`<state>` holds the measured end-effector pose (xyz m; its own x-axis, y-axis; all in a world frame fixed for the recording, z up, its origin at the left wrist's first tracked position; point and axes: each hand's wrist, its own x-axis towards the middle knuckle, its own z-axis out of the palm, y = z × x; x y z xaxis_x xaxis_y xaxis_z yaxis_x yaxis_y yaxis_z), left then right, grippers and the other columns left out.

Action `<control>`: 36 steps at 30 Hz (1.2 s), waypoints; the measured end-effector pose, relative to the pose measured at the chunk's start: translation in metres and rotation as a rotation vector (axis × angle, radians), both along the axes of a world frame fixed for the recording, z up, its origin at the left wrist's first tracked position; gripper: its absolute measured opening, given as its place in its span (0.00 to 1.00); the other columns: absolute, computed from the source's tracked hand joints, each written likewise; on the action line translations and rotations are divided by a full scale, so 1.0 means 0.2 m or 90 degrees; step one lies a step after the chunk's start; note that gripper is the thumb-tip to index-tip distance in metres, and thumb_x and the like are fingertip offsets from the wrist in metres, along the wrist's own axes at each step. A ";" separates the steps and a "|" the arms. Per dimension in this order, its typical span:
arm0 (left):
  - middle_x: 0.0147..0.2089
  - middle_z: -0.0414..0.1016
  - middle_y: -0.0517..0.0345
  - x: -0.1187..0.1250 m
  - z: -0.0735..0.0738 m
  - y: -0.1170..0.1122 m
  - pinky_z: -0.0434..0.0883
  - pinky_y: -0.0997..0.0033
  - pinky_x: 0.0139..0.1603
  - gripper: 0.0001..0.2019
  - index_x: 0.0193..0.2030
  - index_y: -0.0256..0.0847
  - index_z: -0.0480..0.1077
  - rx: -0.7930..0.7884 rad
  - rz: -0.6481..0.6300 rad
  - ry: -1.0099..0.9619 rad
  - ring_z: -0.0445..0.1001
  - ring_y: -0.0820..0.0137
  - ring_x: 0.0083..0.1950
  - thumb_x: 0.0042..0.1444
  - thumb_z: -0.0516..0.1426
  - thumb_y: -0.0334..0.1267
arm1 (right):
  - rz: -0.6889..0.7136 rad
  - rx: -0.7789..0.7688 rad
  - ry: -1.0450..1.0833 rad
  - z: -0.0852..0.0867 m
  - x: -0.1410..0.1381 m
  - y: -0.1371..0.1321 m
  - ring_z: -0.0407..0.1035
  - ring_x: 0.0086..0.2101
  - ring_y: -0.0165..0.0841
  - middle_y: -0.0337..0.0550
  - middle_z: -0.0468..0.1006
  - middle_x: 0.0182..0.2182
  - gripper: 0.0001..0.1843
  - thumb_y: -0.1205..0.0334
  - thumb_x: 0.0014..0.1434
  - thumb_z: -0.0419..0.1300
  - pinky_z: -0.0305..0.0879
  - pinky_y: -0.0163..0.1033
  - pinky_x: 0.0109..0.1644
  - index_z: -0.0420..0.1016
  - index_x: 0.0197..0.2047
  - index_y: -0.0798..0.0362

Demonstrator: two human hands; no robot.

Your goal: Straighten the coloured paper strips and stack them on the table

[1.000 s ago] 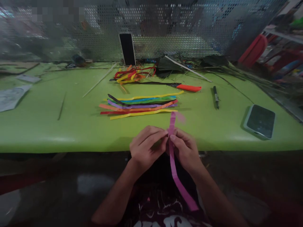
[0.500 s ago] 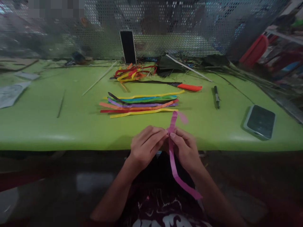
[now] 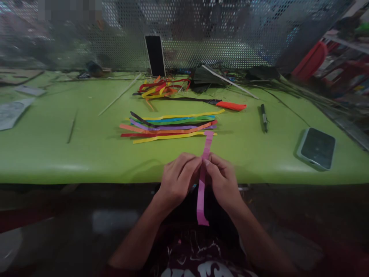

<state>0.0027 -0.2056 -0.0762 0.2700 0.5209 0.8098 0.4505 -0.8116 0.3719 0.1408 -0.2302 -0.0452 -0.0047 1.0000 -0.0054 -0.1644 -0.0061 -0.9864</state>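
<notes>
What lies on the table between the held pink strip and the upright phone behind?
Head view, from the pink strip back: a flat row of coloured strips, a thin dark strip, then a tangled pile of strips before the upright phone.

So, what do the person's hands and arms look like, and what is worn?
Both the left hand and the right hand are bare: no gloves, rings or watch show. The forearms are bare too, without sleeves. A dark shirt with white print shows below.

place: craft workshop | coloured paper strips are lying on a green worktable | perforated metal screen is standing behind
</notes>
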 end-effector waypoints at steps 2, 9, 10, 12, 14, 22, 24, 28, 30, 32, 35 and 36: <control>0.41 0.75 0.53 0.00 0.00 0.00 0.73 0.71 0.40 0.08 0.51 0.39 0.72 0.006 0.006 0.005 0.74 0.70 0.40 0.68 0.55 0.32 | -0.003 0.000 -0.014 0.01 0.00 0.00 0.51 0.21 0.25 0.33 0.60 0.19 0.18 0.55 0.63 0.59 0.50 0.34 0.23 0.61 0.24 0.51; 0.39 0.76 0.54 0.00 0.02 0.02 0.73 0.71 0.39 0.06 0.48 0.39 0.72 0.022 0.014 -0.009 0.74 0.71 0.38 0.66 0.57 0.31 | 0.014 -0.010 -0.005 -0.01 0.01 0.00 0.52 0.21 0.25 0.33 0.60 0.20 0.17 0.56 0.62 0.59 0.50 0.34 0.24 0.62 0.24 0.52; 0.39 0.77 0.54 0.00 0.02 0.02 0.74 0.71 0.40 0.06 0.48 0.39 0.72 0.014 0.007 -0.021 0.75 0.70 0.39 0.66 0.58 0.30 | 0.018 -0.012 0.002 -0.01 0.01 0.00 0.53 0.21 0.25 0.33 0.61 0.20 0.17 0.56 0.63 0.59 0.50 0.34 0.24 0.63 0.24 0.52; 0.40 0.77 0.54 0.00 0.03 0.02 0.75 0.69 0.43 0.07 0.48 0.39 0.72 0.005 0.001 -0.042 0.76 0.70 0.40 0.64 0.58 0.28 | 0.030 -0.020 0.010 -0.01 0.01 0.00 0.54 0.21 0.26 0.33 0.63 0.20 0.16 0.55 0.64 0.58 0.51 0.34 0.25 0.66 0.26 0.52; 0.41 0.78 0.54 0.00 0.03 0.02 0.76 0.68 0.44 0.09 0.49 0.40 0.73 0.005 0.006 -0.047 0.77 0.69 0.42 0.63 0.60 0.28 | 0.040 -0.031 0.020 -0.02 0.02 0.00 0.55 0.21 0.26 0.34 0.63 0.19 0.16 0.54 0.64 0.58 0.51 0.34 0.25 0.66 0.26 0.52; 0.43 0.80 0.56 -0.03 0.04 0.01 0.79 0.69 0.45 0.12 0.50 0.41 0.75 0.026 0.012 -0.051 0.79 0.70 0.43 0.61 0.62 0.26 | 0.059 -0.014 -0.009 -0.02 0.03 0.00 0.55 0.22 0.27 0.34 0.62 0.19 0.20 0.55 0.68 0.55 0.51 0.35 0.27 0.62 0.24 0.51; 0.45 0.80 0.55 -0.04 0.05 0.01 0.79 0.69 0.46 0.13 0.51 0.41 0.76 0.021 0.008 -0.050 0.79 0.70 0.44 0.61 0.61 0.25 | 0.066 -0.007 -0.013 -0.02 0.03 0.01 0.55 0.22 0.27 0.34 0.62 0.19 0.20 0.56 0.68 0.54 0.51 0.36 0.27 0.62 0.24 0.51; 0.45 0.81 0.55 -0.04 0.05 0.00 0.79 0.70 0.46 0.12 0.49 0.40 0.77 0.018 0.002 -0.039 0.80 0.70 0.44 0.61 0.61 0.25 | 0.074 0.006 -0.005 -0.01 0.03 0.00 0.56 0.22 0.27 0.33 0.62 0.19 0.19 0.56 0.69 0.54 0.52 0.36 0.27 0.62 0.26 0.51; 0.44 0.81 0.55 -0.04 0.06 0.00 0.79 0.71 0.45 0.11 0.48 0.40 0.77 0.029 0.009 -0.035 0.80 0.71 0.43 0.61 0.62 0.26 | 0.078 0.011 0.002 -0.01 0.03 0.00 0.56 0.22 0.27 0.33 0.62 0.20 0.19 0.56 0.69 0.54 0.51 0.35 0.26 0.62 0.26 0.51; 0.42 0.82 0.56 -0.03 0.06 0.00 0.79 0.72 0.43 0.09 0.47 0.39 0.77 0.049 0.023 -0.035 0.81 0.72 0.41 0.60 0.63 0.27 | 0.081 0.018 0.000 -0.01 0.03 0.00 0.56 0.22 0.26 0.32 0.62 0.20 0.19 0.56 0.69 0.54 0.51 0.35 0.25 0.62 0.26 0.51; 0.40 0.82 0.57 -0.03 0.07 0.00 0.79 0.73 0.41 0.07 0.44 0.39 0.77 0.075 0.042 -0.037 0.80 0.72 0.39 0.59 0.64 0.28 | 0.086 0.032 -0.012 -0.01 0.03 0.00 0.55 0.21 0.26 0.32 0.61 0.20 0.19 0.58 0.69 0.54 0.50 0.35 0.24 0.60 0.26 0.51; 0.39 0.81 0.57 -0.03 0.07 0.00 0.79 0.74 0.41 0.07 0.43 0.39 0.77 0.082 0.048 -0.033 0.80 0.73 0.38 0.58 0.65 0.28 | 0.086 0.035 -0.017 -0.01 0.03 0.00 0.55 0.21 0.26 0.32 0.61 0.20 0.19 0.58 0.69 0.54 0.50 0.34 0.24 0.60 0.26 0.51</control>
